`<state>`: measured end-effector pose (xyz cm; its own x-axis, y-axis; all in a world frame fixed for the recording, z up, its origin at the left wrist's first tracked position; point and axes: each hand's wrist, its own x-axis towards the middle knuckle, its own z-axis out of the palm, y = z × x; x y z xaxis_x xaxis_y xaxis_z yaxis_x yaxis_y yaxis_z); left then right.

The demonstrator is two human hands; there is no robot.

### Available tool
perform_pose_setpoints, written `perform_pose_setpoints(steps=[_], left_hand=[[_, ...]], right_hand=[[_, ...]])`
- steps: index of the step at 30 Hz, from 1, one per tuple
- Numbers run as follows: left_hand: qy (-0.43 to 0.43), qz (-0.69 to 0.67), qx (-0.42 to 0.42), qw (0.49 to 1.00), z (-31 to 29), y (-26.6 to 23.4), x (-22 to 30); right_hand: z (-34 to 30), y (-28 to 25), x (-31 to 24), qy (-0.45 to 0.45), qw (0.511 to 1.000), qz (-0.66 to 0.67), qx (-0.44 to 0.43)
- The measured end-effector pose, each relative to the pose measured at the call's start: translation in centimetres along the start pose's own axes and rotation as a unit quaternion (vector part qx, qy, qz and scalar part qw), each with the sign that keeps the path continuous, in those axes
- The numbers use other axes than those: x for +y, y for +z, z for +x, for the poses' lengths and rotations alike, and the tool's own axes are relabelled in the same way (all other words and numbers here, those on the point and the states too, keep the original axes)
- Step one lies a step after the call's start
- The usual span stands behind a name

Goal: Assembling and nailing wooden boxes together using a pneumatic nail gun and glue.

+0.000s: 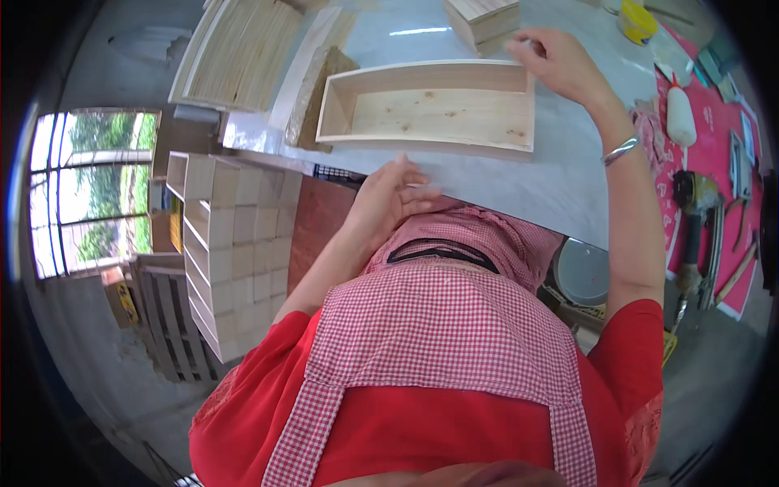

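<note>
A long, shallow box of pale wood (422,122) lies on the grey table with its open side up and a few knots in its bottom. At its far right corner is my right hand (556,65), fingers curled and thumb bent in; whatever is between them, if anything, is too small to make out. My left hand (391,195) hovers by the table's near edge, just in front of the box, holding nothing, with its fingers apart. A wooden block with a worn brown side (322,97) sits against the box's left end.
Thin wooden boards (239,53) are stacked at the far left, and more wooden pieces (484,23) lie behind the box. A white glue bottle (680,114), a yellow tub (637,23) and a power tool (694,195) are at right. Wooden boxes (243,243) are stacked at left.
</note>
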<state>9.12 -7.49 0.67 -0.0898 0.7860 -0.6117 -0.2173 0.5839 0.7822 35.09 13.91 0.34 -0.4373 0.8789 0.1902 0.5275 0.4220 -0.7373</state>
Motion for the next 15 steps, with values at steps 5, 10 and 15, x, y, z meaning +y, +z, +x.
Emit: perform_pose_setpoints(steps=[5,10,15], left_hand=[[-0.030,-0.219,0.025,0.975,2.3,1.3,0.8],[0.012,-0.172,0.063,0.983,0.6,1.2,2.1],[0.031,-0.145,0.050,0.988,-1.3,0.6,4.1]], right_hand=[[0.4,1.0,-0.6,-0.107,0.981,-0.129,-0.097],[0.2,-0.5,-3.8,-0.147,0.974,-0.063,-0.163],[2.3,-2.9,-7.9,-0.139,0.969,-0.081,-0.187]])
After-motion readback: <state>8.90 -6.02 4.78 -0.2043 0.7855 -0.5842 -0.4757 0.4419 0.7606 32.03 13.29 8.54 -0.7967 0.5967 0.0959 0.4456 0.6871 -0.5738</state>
